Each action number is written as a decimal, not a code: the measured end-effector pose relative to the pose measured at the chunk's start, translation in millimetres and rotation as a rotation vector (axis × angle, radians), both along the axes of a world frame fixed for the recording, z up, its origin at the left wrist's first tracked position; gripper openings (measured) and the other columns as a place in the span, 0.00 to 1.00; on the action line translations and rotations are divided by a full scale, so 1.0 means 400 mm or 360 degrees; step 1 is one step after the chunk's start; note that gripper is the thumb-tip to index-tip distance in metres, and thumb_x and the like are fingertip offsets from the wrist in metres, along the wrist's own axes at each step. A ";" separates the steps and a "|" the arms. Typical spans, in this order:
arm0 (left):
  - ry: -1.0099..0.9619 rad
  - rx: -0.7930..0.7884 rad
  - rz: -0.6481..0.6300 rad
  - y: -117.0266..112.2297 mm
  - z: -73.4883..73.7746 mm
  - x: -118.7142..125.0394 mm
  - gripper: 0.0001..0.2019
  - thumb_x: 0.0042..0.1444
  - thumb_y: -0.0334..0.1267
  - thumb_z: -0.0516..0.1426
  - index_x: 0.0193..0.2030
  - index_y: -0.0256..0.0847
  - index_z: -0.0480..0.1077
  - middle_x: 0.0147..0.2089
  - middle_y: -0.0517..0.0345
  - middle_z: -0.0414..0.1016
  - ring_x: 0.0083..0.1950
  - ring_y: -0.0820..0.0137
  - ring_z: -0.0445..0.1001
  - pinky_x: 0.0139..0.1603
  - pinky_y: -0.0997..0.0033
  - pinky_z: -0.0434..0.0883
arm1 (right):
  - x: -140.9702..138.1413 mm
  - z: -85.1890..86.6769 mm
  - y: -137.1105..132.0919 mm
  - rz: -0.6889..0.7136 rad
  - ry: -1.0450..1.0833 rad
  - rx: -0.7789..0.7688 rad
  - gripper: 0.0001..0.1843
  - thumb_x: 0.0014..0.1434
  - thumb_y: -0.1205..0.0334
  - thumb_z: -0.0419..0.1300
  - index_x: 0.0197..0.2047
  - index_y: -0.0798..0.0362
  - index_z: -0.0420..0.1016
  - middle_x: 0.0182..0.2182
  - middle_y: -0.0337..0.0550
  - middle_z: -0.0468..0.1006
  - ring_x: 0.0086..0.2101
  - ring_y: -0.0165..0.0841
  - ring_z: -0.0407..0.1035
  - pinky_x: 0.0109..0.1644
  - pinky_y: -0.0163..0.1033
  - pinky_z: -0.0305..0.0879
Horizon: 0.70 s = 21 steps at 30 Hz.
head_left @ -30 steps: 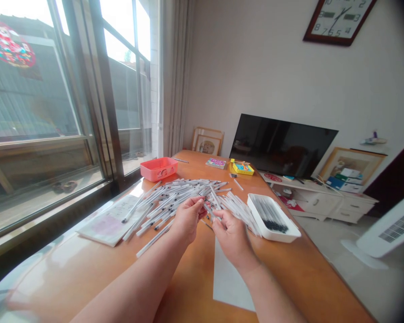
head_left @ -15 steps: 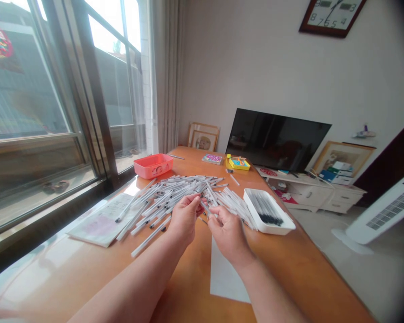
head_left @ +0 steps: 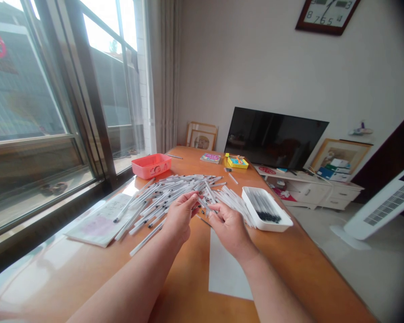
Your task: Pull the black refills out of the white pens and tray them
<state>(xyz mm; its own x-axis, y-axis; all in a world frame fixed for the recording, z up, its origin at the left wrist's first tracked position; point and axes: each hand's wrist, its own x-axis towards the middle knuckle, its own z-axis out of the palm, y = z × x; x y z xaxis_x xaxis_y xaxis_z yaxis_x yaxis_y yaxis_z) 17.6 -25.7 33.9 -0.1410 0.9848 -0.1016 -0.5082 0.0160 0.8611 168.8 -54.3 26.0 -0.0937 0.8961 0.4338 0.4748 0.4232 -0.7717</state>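
Observation:
Between my hands is a clear-barrelled pen (head_left: 204,205), slanting down to the right. My left hand (head_left: 180,216) is closed, its thumb and fingertips pinched at the pen's upper end, where small detail is blurred. My right hand (head_left: 231,229) has its fingers curled round the lower end. Behind and to the left lies a loose heap of similar white, translucent pens (head_left: 177,186), many with black tips. More pale barrels (head_left: 234,202) lie just beyond my right hand. At the right, a white plastic box (head_left: 284,225) holds a row of clear barrels with black ends.
A white paper sheet (head_left: 224,271) lies under my right forearm. To the left is a printed booklet (head_left: 94,224) with pens across it. Farther back stand a red plastic basket (head_left: 151,167), a colourful booklet (head_left: 210,158) and a yellow box (head_left: 237,162). The table's right edge slopes away.
The whole view has shifted slightly. My hands stay together at the pen, with the fingertips a little farther apart and more of the barrel showing between them.

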 end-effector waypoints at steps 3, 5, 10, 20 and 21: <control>0.0056 0.0000 0.0008 0.001 0.005 -0.004 0.19 0.45 0.43 0.68 0.44 0.40 0.77 0.44 0.50 0.82 0.42 0.67 0.76 0.41 0.68 0.66 | 0.002 0.011 -0.004 0.0066 0.0118 -0.0076 0.14 0.61 0.56 0.58 0.45 0.53 0.79 0.19 0.30 0.58 0.21 0.27 0.52 0.25 0.33 0.49; 0.0103 -0.0013 0.0014 0.002 0.007 -0.006 0.18 0.46 0.42 0.67 0.45 0.41 0.78 0.42 0.51 0.81 0.41 0.67 0.76 0.39 0.69 0.65 | 0.003 0.019 -0.005 0.0119 0.0270 -0.0167 0.14 0.60 0.55 0.60 0.44 0.54 0.77 0.19 0.30 0.59 0.21 0.26 0.52 0.25 0.33 0.48; 0.0220 -0.0013 0.0037 0.003 0.007 -0.015 0.16 0.45 0.41 0.67 0.43 0.42 0.79 0.35 0.57 0.77 0.34 0.72 0.70 0.34 0.72 0.61 | 0.022 0.039 0.007 0.0189 0.0948 -0.0481 0.13 0.57 0.53 0.64 0.39 0.53 0.72 0.20 0.32 0.68 0.20 0.25 0.56 0.23 0.31 0.49; -0.0127 -0.0138 -0.0322 -0.004 0.002 0.008 0.11 0.45 0.34 0.68 0.36 0.38 0.75 0.32 0.58 0.75 0.28 0.77 0.67 0.30 0.75 0.61 | 0.032 0.031 0.027 0.0213 0.1202 -0.0513 0.16 0.55 0.54 0.66 0.45 0.53 0.76 0.35 0.43 0.81 0.30 0.29 0.69 0.34 0.34 0.65; -0.0150 -0.0153 -0.0363 -0.004 -0.002 0.011 0.11 0.46 0.34 0.68 0.37 0.38 0.75 0.32 0.58 0.75 0.28 0.77 0.68 0.30 0.75 0.62 | 0.025 0.027 0.026 0.0228 0.1092 -0.0502 0.16 0.56 0.53 0.65 0.44 0.53 0.77 0.34 0.43 0.80 0.29 0.28 0.68 0.33 0.34 0.64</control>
<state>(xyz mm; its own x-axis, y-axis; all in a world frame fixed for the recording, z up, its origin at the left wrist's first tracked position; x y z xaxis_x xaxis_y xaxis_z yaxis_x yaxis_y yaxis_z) 22.1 -27.2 32.9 0.0984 0.9752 -0.1984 -0.5600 0.2190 0.7990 178.9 -43.9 37.0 -0.0207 0.9865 0.1624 -0.1967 0.1553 -0.9681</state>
